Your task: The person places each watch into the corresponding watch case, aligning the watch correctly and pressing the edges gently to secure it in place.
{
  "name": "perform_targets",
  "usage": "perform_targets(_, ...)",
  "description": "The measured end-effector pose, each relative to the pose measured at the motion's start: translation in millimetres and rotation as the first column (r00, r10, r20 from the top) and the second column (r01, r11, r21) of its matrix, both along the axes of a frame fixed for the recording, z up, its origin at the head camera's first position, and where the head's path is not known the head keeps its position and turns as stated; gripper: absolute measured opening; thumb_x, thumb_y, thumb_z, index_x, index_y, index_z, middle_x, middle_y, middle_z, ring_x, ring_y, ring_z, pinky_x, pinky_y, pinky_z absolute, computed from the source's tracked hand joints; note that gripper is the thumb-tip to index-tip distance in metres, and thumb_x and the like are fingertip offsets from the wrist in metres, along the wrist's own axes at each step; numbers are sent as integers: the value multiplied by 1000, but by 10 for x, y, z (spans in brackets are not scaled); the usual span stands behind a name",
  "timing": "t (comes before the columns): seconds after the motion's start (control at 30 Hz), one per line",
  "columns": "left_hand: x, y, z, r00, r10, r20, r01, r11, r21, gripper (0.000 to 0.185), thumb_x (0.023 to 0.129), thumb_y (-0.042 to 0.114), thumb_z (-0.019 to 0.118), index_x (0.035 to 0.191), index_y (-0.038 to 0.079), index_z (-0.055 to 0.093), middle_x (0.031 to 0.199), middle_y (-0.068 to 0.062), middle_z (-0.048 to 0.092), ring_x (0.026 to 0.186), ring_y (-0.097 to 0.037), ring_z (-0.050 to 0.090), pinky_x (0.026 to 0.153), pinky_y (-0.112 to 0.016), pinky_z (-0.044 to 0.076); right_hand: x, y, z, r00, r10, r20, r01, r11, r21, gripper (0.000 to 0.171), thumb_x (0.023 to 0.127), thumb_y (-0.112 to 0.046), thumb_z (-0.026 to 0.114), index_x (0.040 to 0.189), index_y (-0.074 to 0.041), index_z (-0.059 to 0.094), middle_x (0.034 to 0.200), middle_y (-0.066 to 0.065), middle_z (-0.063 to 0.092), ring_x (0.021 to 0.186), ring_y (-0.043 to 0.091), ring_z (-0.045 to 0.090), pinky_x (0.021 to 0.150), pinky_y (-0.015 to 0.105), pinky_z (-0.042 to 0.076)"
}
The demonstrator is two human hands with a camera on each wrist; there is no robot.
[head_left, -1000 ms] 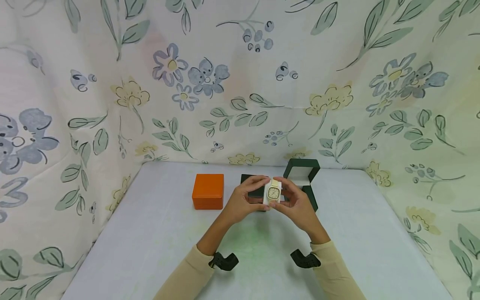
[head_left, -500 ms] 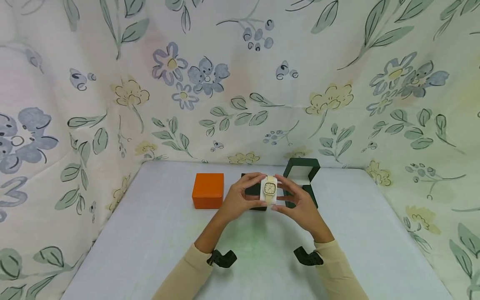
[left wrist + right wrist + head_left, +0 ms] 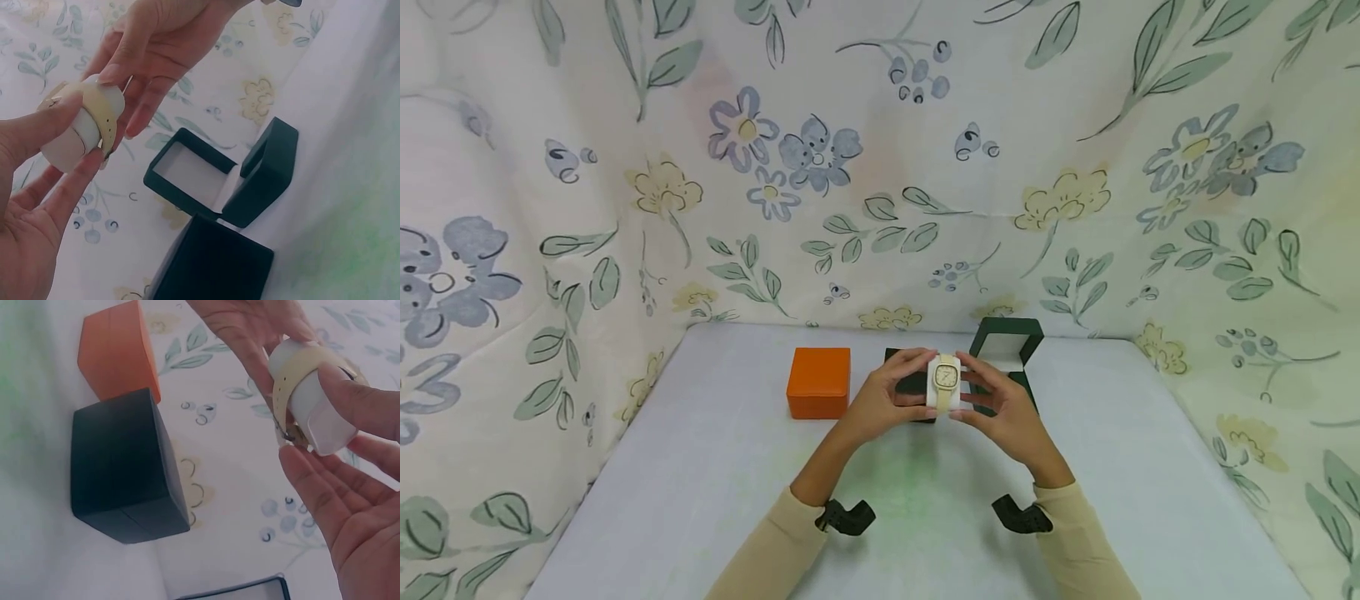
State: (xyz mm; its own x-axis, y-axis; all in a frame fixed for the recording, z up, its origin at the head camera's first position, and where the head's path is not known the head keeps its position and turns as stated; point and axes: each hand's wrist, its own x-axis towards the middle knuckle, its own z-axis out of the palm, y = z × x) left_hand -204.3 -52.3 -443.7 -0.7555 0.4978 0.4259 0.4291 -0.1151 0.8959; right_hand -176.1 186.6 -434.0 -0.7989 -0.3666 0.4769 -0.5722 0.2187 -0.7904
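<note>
Holding a cream watch on its white cushion above the bench, the left hand pinches one end and the right hand the other, fingers curled round it. At two o'clock from the watch, just behind the right hand, stands an open green box; a closed dark box sits beneath at nine o'clock, an orange box further along. Looks like the carry step; seating the cushion squarely calls for lowering it level into the open tray.

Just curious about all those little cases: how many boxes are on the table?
3: a closed orange box at left, a closed dark box behind the hands, and an open green box at right. None other shows.
</note>
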Motion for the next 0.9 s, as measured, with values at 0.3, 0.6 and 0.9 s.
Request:
perform_targets(0.3,-21,97,-41,999,47,4,-47,999,-19,78,83,-1,81,152,19,50,152,-2,42,137,-24,47,92,-34,58,-23,92,14,998,31,52,-33,999,33,84,86,3,78,157,-18,39,154,12,44,131,16,54,96,43,56)
perform_targets(0.6,-35,286,-107,997,83,-12,-83,997,-11,79,82,-2,81,152,19,50,151,-2,43,136,-22,48,94,-32,57,-61,264,-9,996,6,94,-14,996,87,84,88,1,77,159,-19,36,156,9,43,133,24,53,101,40,54)
perform_targets(0.9,-69,514,-194,997,83,-1,-83,996,-35,80,81,-6,81,152,8,46,152,-11,43,135,-31,49,95,-36,57,-78,462,-51,988,-23,150,7,994,105,82,89,-2,77,157,-26,38,157,5,43,132,14,54,101,46,52)
